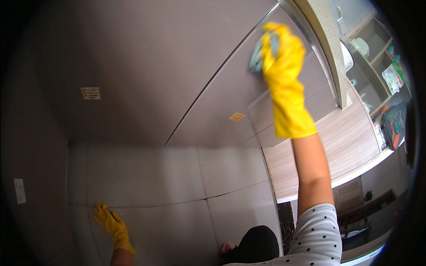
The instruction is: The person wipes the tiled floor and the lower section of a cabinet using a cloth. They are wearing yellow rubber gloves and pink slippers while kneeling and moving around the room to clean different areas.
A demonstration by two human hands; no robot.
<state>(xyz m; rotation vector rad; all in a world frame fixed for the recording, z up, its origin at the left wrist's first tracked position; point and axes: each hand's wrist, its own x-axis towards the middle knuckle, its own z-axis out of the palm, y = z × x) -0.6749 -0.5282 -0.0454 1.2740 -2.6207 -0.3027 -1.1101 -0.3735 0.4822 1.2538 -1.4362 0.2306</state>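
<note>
My right hand, in a long yellow rubber glove, is closed around a crumpled grey-blue cloth. The cloth is against the upper part of a brownish-grey cabinet door, just below the countertop edge; slight blur softens the glove. Down at the lower left, my left hand wears a matching yellow glove. Its fingers are stretched out with nothing in them, and it appears over the grey tiled floor. Whether it touches any surface, I cannot tell.
A pale stone countertop projects above the doors. To the right, a light wood panel stands beside open shelves with packages and containers. Small paper labels stick to the doors. My dark-clothed knee shows at the bottom.
</note>
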